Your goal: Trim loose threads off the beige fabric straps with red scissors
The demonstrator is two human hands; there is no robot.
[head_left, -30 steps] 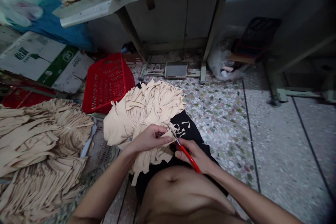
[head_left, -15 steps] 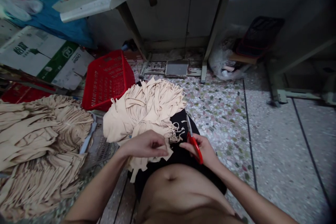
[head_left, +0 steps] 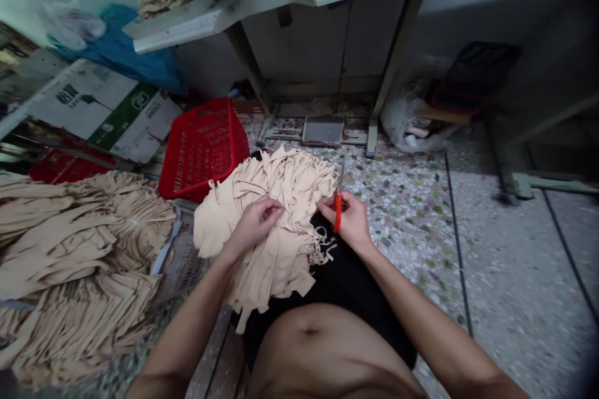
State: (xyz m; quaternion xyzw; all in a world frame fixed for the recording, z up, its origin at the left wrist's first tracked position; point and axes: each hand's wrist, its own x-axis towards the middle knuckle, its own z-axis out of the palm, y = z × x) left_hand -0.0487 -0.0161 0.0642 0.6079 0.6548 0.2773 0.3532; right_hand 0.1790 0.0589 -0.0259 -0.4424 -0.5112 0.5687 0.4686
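Terrazzo floor (head_left: 402,255), speckled, surrounding the seated lap. Item one: bundle of beige knit fabric strips (head_left: 276,268), lying on black cloth (head_left: 360,287) across the lap, directly beneath the left hand (head_left: 255,224), its fingers curled down and gripping the strips. Item two: red-handled scissors (head_left: 337,212), clenched in the right hand (head_left: 350,221) at the bundle's right edge, long axis pointing forward, away from the body. Forward of the left hand: tilted red plastic basket (head_left: 202,149). Farther left: stacked beige fabric strips (head_left: 79,243).
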